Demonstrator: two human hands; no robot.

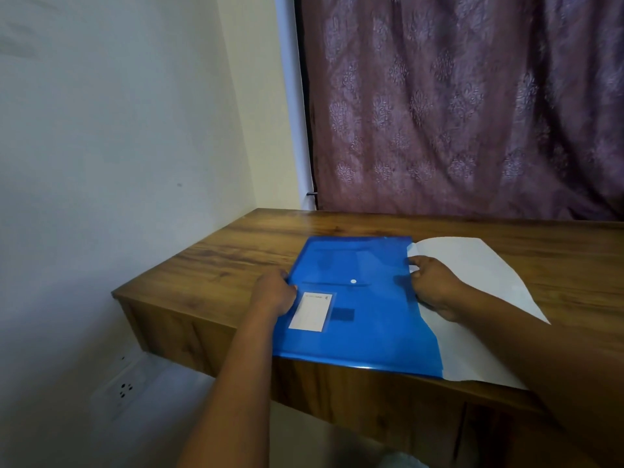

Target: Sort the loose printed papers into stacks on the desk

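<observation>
Two hands on a blue folder

The left hand (pixel 275 293) grips the folder (pixel 354 305) by its edge — the right hand (pixel 435 287) pinches white papers (pixel 472 265) sticking out beside it, on the desk (pixel 219 261).

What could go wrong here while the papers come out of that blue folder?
The blue folder overhangs the desk's front edge, so a hard pull might drag it off, though the left hand grips its left side. The white papers in the right hand also stick out past that edge and could slide to the floor, or crease if tugged unevenly.
</observation>
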